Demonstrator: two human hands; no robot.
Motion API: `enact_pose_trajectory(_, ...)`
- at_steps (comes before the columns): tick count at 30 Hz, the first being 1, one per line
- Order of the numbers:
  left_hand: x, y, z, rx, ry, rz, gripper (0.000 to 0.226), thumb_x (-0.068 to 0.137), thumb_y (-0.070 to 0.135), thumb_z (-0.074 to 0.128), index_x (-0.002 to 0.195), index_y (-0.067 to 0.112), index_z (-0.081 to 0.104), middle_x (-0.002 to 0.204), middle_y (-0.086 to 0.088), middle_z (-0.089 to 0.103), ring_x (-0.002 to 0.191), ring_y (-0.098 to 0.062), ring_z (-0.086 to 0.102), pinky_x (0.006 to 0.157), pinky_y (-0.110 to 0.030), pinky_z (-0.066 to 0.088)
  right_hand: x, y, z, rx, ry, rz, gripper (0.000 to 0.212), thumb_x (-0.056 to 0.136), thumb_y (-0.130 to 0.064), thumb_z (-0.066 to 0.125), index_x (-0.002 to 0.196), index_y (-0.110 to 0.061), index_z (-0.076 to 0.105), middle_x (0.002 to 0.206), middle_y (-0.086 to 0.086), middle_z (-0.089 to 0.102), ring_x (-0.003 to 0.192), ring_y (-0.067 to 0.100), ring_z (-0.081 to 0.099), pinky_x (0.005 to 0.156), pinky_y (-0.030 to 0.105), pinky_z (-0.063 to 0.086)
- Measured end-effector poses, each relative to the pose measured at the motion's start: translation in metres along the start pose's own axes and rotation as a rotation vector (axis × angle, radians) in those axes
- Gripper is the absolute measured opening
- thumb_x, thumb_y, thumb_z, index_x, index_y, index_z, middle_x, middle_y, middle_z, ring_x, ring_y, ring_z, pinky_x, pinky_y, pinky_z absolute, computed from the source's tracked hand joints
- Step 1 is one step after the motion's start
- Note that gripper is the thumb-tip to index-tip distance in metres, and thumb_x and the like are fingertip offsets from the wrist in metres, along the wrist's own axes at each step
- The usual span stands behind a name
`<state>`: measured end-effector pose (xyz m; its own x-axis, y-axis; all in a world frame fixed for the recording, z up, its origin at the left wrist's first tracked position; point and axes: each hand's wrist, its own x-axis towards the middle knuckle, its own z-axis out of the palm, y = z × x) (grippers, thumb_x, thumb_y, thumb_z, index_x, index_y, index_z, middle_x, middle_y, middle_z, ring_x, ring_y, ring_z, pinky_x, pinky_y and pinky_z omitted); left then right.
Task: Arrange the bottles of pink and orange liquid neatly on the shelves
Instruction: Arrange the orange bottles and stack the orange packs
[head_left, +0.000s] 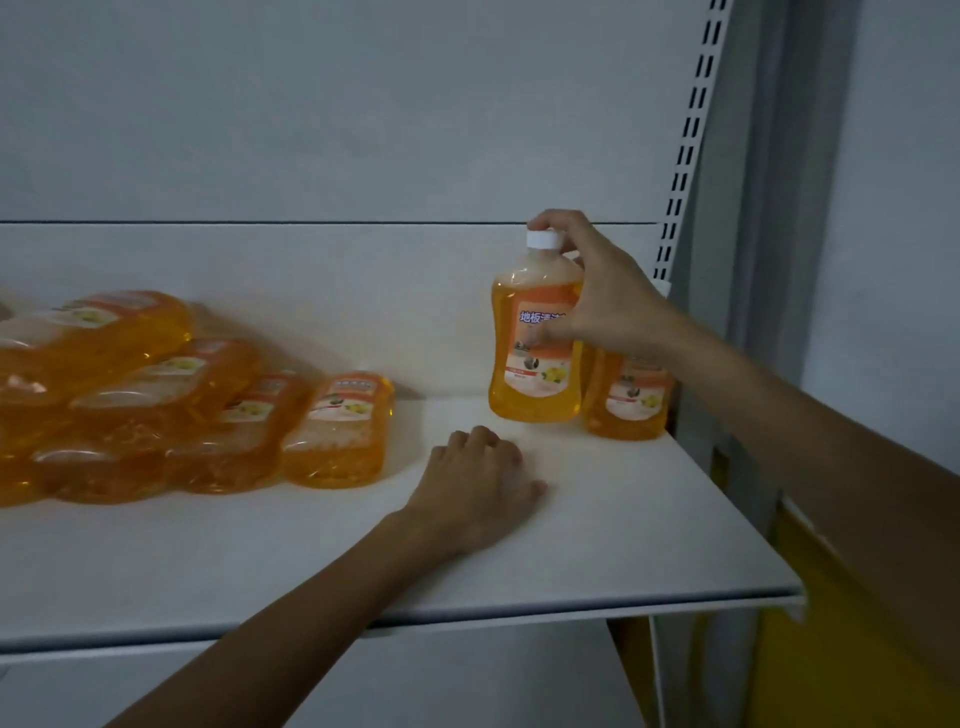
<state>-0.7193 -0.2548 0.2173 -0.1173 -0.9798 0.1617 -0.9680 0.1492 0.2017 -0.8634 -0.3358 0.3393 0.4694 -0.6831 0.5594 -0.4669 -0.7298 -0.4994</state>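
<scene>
Stretching across the lower half of the frame, a white shelf (311, 561) runs from the left edge to a corner at the lower right. A pale back panel (311, 130) fills the upper half behind it. A slotted upright (691, 130) climbs the upper right.

At the left, a pile of orange bottles (156, 405) lies on its side on the shelf. The bottles are stacked against one another, labels facing up, and the rightmost one sits nearest the frame's centre.

Right of centre, toward the back of the shelf, the held bottle (524, 384) stands upright, full of orange liquid, with an orange and white label. Whether its base touches the shelf cannot be told. Just beside it on the right stands a second bottle (631, 405), partly hidden behind the wrist.

The right hand (602, 296) comes in from the right and grips the held bottle, thumb across the label and fingers curled round the neck. The left hand (478, 483) rests knuckles up on the bare shelf in front of the held bottle, fingers loosely bent and holding nothing.

A white cap (544, 240) tops the held bottle under the fingertips.
</scene>
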Motion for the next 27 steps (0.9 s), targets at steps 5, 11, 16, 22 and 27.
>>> enact_pose_trajectory(5, 0.004, 0.003, 0.005, 0.097, -0.043, 0.018, 0.053, 0.089, 0.06, 0.036, 0.127, 0.023, 0.043, 0.133, -0.001, 0.042, 0.119, -0.021, 0.038, 0.101, -0.037, 0.03, 0.003, 0.02, 0.02, -0.072, -0.085, -0.02, 0.089, 0.058, -0.018, 0.089, 0.129, -0.029, 0.036, 0.121, 0.002, 0.045, 0.101, 0.018, 0.053, 0.076, 0.029, 0.055)
enact_pose_trajectory(11, 0.004, 0.002, 0.008, 0.088, -0.016, 0.008, 0.053, 0.089, 0.061, 0.036, 0.129, 0.026, 0.043, 0.136, 0.001, 0.042, 0.123, -0.018, 0.037, 0.104, -0.035, 0.029, 0.014, 0.042, 0.027, -0.296, -0.122, 0.0, 0.085, 0.065, -0.023, 0.085, 0.129, -0.026, 0.029, 0.121, 0.004, 0.046, 0.102, 0.022, 0.052, 0.079, 0.037, 0.051)
enact_pose_trajectory(16, 0.003, 0.001, 0.008, 0.072, 0.0, 0.005, 0.053, 0.088, 0.061, 0.038, 0.129, 0.027, 0.043, 0.137, 0.002, 0.041, 0.124, -0.017, 0.036, 0.104, -0.034, 0.028, 0.029, 0.042, 0.027, -0.545, -0.121, -0.024, 0.085, 0.069, -0.021, 0.082, 0.133, -0.018, 0.026, 0.12, 0.012, 0.045, 0.109, 0.024, 0.044, 0.069, 0.03, 0.039)
enact_pose_trajectory(22, 0.001, 0.002, 0.008, 0.047, 0.013, 0.004, 0.053, 0.088, 0.06, 0.04, 0.13, 0.027, 0.043, 0.138, 0.004, 0.04, 0.127, -0.016, 0.034, 0.105, -0.033, 0.026, 0.04, 0.047, 0.036, -0.597, -0.106, 0.018, 0.089, 0.07, -0.008, 0.081, 0.138, -0.013, 0.023, 0.126, 0.019, 0.038, 0.115, 0.031, 0.043, 0.071, 0.031, 0.043)
enact_pose_trajectory(27, 0.001, 0.001, 0.009, 0.044, 0.032, 0.006, 0.053, 0.088, 0.059, 0.041, 0.13, 0.025, 0.044, 0.138, 0.003, 0.041, 0.125, -0.016, 0.036, 0.104, -0.033, 0.028, 0.039, 0.046, 0.038, -0.612, -0.108, 0.018, 0.088, 0.072, -0.007, 0.078, 0.139, -0.013, 0.022, 0.13, 0.02, 0.036, 0.117, 0.032, 0.042, 0.076, 0.033, 0.046)
